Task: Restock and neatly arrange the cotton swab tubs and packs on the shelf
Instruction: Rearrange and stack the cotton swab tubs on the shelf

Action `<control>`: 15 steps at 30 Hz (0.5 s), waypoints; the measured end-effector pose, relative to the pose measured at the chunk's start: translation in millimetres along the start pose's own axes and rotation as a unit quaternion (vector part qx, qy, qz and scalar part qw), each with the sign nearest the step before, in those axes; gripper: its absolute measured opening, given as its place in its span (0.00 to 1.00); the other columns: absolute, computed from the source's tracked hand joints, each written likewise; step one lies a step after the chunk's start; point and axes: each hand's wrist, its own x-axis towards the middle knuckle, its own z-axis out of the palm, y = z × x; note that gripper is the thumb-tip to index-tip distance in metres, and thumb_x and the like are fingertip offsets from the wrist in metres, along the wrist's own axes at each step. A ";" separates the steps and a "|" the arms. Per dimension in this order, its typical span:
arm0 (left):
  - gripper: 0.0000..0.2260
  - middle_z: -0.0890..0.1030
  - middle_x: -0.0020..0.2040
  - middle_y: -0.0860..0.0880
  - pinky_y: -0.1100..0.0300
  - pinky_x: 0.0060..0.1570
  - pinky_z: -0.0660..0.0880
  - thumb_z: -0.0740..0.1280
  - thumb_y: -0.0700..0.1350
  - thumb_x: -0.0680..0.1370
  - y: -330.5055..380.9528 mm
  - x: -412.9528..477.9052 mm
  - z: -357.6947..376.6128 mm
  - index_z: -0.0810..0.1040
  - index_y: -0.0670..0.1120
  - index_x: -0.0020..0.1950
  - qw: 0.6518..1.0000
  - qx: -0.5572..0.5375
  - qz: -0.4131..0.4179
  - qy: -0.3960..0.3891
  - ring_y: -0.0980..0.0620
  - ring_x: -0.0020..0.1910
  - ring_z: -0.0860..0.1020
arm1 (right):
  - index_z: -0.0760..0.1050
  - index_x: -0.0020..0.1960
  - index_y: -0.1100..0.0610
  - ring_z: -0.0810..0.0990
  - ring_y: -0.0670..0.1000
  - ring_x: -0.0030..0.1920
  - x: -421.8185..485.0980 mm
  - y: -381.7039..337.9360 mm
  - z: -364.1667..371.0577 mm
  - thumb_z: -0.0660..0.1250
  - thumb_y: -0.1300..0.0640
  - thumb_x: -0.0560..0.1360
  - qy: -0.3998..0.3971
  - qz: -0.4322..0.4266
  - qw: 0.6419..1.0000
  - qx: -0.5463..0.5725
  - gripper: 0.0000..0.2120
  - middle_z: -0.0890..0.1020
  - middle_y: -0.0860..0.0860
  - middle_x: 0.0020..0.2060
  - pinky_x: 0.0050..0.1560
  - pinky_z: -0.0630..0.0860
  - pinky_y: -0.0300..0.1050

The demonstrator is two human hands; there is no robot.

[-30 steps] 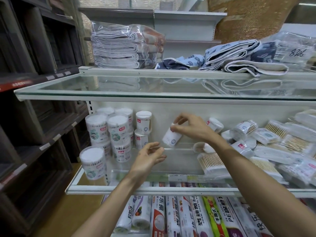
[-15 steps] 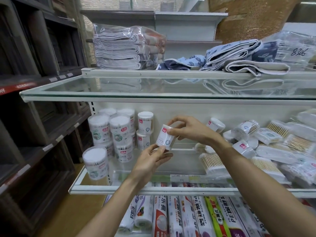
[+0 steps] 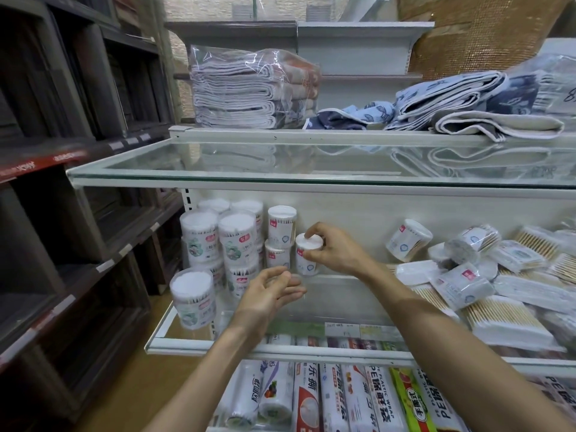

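Note:
My right hand (image 3: pixel 336 249) grips a small white cotton swab tub (image 3: pixel 307 255) by its lid, upright, just right of two stacked small tubs (image 3: pixel 280 233) at the back of the glass shelf (image 3: pixel 280 344). My left hand (image 3: pixel 269 293) hovers open below and in front of it, holding nothing. Larger swab tubs (image 3: pixel 235 238) stand stacked at the left, with one big tub (image 3: pixel 193 299) alone near the front left corner. A jumbled pile of swab packs (image 3: pixel 486 288) and one tipped tub (image 3: pixel 408 240) covers the shelf's right side.
A glass shelf (image 3: pixel 311 179) hangs close overhead, carrying folded towels (image 3: pixel 249 88) and cloths (image 3: pixel 467 104). Rolls of plastic wrap (image 3: pixel 358 397) fill the shelf below. Dark wooden shelving (image 3: pixel 62 182) stands at the left. Price labels (image 3: pixel 343 330) line the front rail.
My right hand has carried the small tub leftward and turned it from tilted to upright beside the stacked small tubs. My left hand let go of it and dropped slightly.

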 end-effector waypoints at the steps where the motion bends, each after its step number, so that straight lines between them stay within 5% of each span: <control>1: 0.11 0.81 0.56 0.33 0.59 0.48 0.82 0.65 0.40 0.81 0.1 0.1 -1.0 0.72 0.38 0.63 1.000 -0.002 0.001 0.003 0.41 0.51 0.85 | 0.76 0.60 0.52 0.80 0.55 0.55 1.2 -0.9 1.4 0.75 0.48 0.72 0.000 -0.002 1.000 -0.002 0.19 0.82 0.54 0.56 0.56 0.78 0.53; 10: 0.12 0.81 0.55 0.32 0.58 0.51 0.82 0.64 0.39 0.82 -0.3 0.3 -2.0 0.71 0.37 0.64 1.000 0.010 0.003 -0.005 0.40 0.52 0.84 | 0.77 0.61 0.53 0.76 0.50 0.48 1.3 0.2 5.8 0.74 0.49 0.73 -0.009 -0.003 0.999 -0.030 0.19 0.82 0.53 0.55 0.51 0.76 0.47; 15: 0.15 0.82 0.55 0.33 0.56 0.54 0.81 0.64 0.41 0.82 -3.2 1.6 0.3 0.70 0.37 0.66 1.000 0.018 0.007 -0.016 0.40 0.53 0.84 | 0.77 0.62 0.54 0.80 0.55 0.55 -2.8 -4.9 1.0 0.74 0.50 0.73 -0.022 -0.007 0.999 -0.036 0.19 0.82 0.53 0.57 0.55 0.76 0.48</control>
